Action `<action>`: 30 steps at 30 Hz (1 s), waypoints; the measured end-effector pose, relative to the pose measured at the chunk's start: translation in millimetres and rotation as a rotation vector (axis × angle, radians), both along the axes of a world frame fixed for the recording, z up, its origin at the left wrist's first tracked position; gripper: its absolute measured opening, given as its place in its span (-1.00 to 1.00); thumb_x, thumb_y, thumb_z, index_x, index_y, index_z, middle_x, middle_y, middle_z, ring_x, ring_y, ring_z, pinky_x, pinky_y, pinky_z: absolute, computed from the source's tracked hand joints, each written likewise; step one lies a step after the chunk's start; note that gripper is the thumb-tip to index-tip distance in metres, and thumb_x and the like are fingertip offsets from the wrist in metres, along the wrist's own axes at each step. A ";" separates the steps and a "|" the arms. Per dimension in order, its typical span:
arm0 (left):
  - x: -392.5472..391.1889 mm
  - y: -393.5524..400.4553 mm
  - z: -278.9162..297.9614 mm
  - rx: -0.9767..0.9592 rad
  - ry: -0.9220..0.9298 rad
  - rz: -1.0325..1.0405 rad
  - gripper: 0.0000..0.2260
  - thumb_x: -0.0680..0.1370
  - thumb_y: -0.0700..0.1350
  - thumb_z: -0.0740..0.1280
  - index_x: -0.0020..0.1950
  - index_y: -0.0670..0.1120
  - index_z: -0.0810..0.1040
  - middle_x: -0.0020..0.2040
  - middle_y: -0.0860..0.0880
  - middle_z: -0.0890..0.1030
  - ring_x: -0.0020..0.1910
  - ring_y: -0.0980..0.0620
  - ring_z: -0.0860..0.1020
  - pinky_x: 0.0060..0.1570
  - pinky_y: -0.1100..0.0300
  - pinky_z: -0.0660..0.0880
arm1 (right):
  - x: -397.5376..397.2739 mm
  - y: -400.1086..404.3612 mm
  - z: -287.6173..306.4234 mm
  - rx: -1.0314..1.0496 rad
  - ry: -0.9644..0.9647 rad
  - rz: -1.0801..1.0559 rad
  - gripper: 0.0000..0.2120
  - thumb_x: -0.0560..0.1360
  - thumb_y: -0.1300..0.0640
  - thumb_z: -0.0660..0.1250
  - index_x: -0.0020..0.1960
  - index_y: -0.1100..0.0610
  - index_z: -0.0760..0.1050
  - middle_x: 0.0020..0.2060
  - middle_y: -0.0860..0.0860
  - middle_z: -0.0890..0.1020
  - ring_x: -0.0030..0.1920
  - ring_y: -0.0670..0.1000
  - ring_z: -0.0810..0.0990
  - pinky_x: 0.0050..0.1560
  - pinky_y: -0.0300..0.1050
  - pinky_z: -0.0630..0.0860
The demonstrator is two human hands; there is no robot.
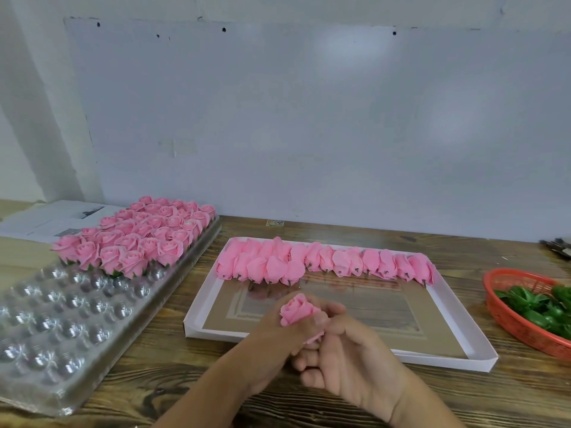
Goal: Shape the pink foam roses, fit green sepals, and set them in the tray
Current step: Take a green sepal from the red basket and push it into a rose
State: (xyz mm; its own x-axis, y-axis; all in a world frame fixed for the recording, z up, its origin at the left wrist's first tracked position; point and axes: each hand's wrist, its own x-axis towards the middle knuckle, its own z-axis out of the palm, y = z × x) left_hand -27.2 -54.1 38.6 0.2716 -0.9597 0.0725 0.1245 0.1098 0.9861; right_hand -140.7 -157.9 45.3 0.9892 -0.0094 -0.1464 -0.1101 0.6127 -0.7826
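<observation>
Fingers of my left hand point(279, 330) wrap the pink foam rose point(297, 308) at its base, bloom up, so my right hand point(349, 359), curled against its underside, can shape it; clear blister tray point(61, 319) lies left of the grip, sepal basket point(525, 319) right.

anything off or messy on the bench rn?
Nothing stands out. Finished roses sit tight in the clear tray, unshaped buds lie in rows in the white box lid, sepals stay in the red basket. Both hands hold one rose.
</observation>
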 end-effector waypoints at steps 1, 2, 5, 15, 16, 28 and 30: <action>0.1 -0.2 0.4 -0.004 0.004 0.016 -0.51 0.42 0.15 0.42 0.20 -0.16 0.56 -0.16 0.16 0.64 -0.45 0.23 0.42 -0.43 0.32 0.39 | 1.0 0.8 -1.0 0.019 0.004 -0.019 -0.58 0.31 0.04 0.44 0.12 0.19 0.64 -0.21 0.17 0.56 -0.26 0.06 0.55 -0.27 -0.13 0.53; 0.3 -0.3 0.3 -0.006 0.003 0.020 -0.57 0.42 0.15 0.42 0.16 -0.10 0.60 -0.20 0.16 0.63 -0.44 0.23 0.44 -0.42 0.33 0.41 | 1.7 1.4 -2.0 0.040 0.009 -0.036 -0.53 0.31 0.04 0.46 0.18 0.18 0.60 -0.21 0.18 0.55 -0.27 0.07 0.55 -0.28 -0.12 0.52; 2.1 -0.6 -1.7 -0.014 0.009 0.019 -0.59 0.43 0.20 0.45 0.14 -0.05 0.60 -0.32 0.19 0.57 -0.43 0.24 0.47 -0.39 0.35 0.45 | 2.9 1.5 -4.5 0.082 0.014 -0.065 -0.54 0.36 0.00 0.44 0.22 0.15 0.54 -0.23 0.18 0.54 -0.28 0.08 0.55 -0.30 -0.11 0.52; -0.7 -4.0 -5.3 -0.088 0.015 0.079 -0.66 0.27 0.19 0.63 -0.14 0.05 0.62 0.03 -0.18 0.61 -0.16 -0.15 0.50 -0.13 0.00 0.48 | 6.4 9.2 -12.6 0.010 -0.010 -0.187 -0.48 0.18 -0.08 0.66 0.02 0.17 0.65 -0.36 0.14 0.53 -0.38 0.00 0.55 -0.36 -0.17 0.55; -1.8 -4.3 -5.1 -0.083 0.011 0.112 -0.68 0.29 0.20 0.61 -0.16 0.06 0.63 0.02 -0.19 0.62 -0.12 -0.21 0.45 -0.07 -0.10 0.41 | 6.9 9.9 -13.2 0.000 -0.011 -0.186 -0.48 0.17 -0.10 0.65 -0.02 0.20 0.64 -0.35 0.15 0.54 -0.38 0.01 0.55 -0.36 -0.17 0.55; -0.3 -8.7 0.4 -0.068 0.180 0.366 -0.53 0.41 0.20 0.45 0.02 -0.19 0.62 -0.04 -0.17 0.70 -0.15 -0.08 0.67 -0.21 0.06 0.61 | 14.4 19.2 -21.6 -0.680 0.004 -0.625 -0.65 0.37 -0.10 0.55 0.03 0.06 0.58 -0.18 0.02 0.67 -0.21 -0.09 0.61 -0.18 -0.22 0.57; -1.7 -10.1 -1.6 -0.074 0.204 0.368 -0.50 0.42 0.22 0.48 0.08 -0.19 0.63 0.02 -0.19 0.71 -0.08 -0.12 0.68 -0.06 -0.05 0.63 | 13.6 22.8 -24.8 -0.739 -0.043 -0.697 -0.68 0.33 0.05 0.56 0.03 0.04 0.57 -0.15 0.00 0.68 -0.16 -0.08 0.64 -0.10 -0.22 0.58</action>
